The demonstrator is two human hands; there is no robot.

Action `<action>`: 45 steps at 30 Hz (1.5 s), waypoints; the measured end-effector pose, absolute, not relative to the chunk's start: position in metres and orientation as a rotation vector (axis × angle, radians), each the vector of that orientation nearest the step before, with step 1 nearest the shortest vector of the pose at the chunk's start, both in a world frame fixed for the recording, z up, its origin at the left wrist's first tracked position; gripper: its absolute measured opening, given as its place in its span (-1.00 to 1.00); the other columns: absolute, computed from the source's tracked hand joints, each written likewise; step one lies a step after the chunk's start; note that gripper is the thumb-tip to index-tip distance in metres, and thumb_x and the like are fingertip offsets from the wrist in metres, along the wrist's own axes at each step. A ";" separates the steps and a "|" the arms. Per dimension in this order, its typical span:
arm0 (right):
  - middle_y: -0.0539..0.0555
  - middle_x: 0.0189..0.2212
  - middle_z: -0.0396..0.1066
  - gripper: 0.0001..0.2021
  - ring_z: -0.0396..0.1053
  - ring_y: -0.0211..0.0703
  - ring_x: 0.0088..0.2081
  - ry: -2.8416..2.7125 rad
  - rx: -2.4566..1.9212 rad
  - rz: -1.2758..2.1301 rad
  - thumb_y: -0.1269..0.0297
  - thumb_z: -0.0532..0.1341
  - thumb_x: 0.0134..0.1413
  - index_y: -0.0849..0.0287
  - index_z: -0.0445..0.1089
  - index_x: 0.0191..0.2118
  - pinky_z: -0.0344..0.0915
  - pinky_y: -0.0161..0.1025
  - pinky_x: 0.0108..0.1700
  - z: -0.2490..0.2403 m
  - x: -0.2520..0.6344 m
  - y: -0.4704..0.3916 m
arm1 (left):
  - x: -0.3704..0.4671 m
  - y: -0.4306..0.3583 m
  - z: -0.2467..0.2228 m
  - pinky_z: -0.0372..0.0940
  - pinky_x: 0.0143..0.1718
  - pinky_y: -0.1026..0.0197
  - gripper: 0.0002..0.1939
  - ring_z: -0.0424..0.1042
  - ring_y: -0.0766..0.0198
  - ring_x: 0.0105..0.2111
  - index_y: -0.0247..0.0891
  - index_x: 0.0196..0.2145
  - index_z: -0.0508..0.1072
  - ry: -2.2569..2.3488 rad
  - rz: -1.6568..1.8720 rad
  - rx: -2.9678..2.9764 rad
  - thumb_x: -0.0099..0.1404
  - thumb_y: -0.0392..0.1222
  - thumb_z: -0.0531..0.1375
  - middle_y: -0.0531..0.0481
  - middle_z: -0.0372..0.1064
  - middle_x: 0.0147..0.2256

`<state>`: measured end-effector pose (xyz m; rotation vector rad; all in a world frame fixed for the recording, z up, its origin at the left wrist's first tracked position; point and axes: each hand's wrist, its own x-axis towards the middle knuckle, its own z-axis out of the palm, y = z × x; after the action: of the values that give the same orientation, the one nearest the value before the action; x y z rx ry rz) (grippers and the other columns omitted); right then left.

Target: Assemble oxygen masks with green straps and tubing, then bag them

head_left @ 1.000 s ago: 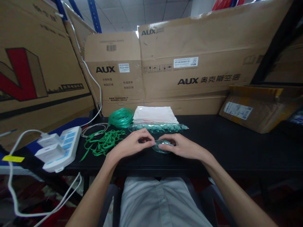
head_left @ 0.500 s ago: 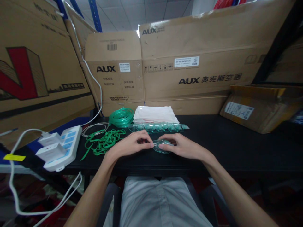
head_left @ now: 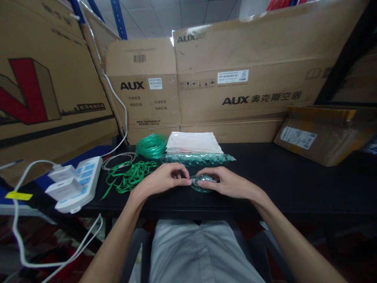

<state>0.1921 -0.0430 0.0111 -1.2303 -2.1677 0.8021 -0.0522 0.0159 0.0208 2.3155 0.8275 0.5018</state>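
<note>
A clear green oxygen mask (head_left: 201, 189) lies low over the black table in front of me. My right hand (head_left: 228, 182) holds it from the right, thumb on top and the other fingers behind it. With thumb and forefinger, my left hand (head_left: 168, 177) pinches the mask's left tip, where a small pale piece shows; its exact shape is too small to tell. Just behind my hands is a row of nested green masks (head_left: 200, 158). Tangled green elastic straps (head_left: 129, 175) sit left of my left hand, near a coil of green tubing (head_left: 151, 146).
White plastic bags (head_left: 193, 141) lie behind the nested masks. A white power strip (head_left: 91, 177) with plugged-in adapters and cables stands at the left. Large cardboard boxes (head_left: 235, 90) wall off the back, and a taped carton (head_left: 318, 133) sits at the right rear of the table.
Very little differs. My left thumb and fingers have shifted slightly at the mask's tip, and the right hand stays put around the mask.
</note>
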 end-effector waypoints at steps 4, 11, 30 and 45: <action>0.02 -0.29 0.49 -0.63 0.26 -0.20 -0.34 -2.186 -1.183 0.842 0.01 0.19 0.28 0.17 0.52 -0.01 0.15 -0.29 -0.30 0.011 0.192 -0.044 | -0.054 0.016 0.021 0.28 -0.23 0.27 -0.68 0.47 0.23 -0.28 -0.21 -0.23 0.54 0.857 0.510 2.282 0.30 0.11 0.28 0.06 0.51 -0.32; 0.01 -0.31 0.47 -0.64 0.26 -0.20 -0.34 -2.193 -1.185 0.833 0.01 0.20 0.27 0.16 0.52 -0.02 0.15 -0.28 -0.30 0.010 0.192 -0.043 | -0.053 0.019 0.021 0.27 -0.16 0.25 -0.74 0.45 0.23 -0.23 -0.22 -0.21 0.55 0.752 0.581 2.303 0.35 0.02 0.25 0.02 0.49 -0.23; 0.03 -0.26 0.49 -0.63 0.28 -0.19 -0.32 -2.183 -1.157 0.898 0.03 0.21 0.27 0.18 0.51 0.01 0.18 -0.29 -0.28 0.010 0.192 -0.041 | -0.053 0.018 0.019 0.23 -0.18 0.23 -0.70 0.34 0.24 -0.25 -0.23 -0.16 0.53 0.681 0.526 2.356 0.39 0.06 0.20 -0.01 0.39 -0.19; 0.04 -0.23 0.48 -0.61 0.31 -0.17 -0.28 -2.137 -1.123 0.993 0.01 0.21 0.26 0.20 0.50 0.01 0.20 -0.28 -0.23 0.014 0.192 -0.045 | -0.050 0.013 0.023 0.26 -0.21 0.25 -0.68 0.37 0.25 -0.28 -0.22 -0.09 0.52 0.710 0.511 2.248 0.35 0.05 0.23 0.00 0.49 -0.16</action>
<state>0.1917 -0.0451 0.0136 -1.1231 -2.1369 0.9926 -0.0505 0.0134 0.0231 2.2485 0.7099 0.5108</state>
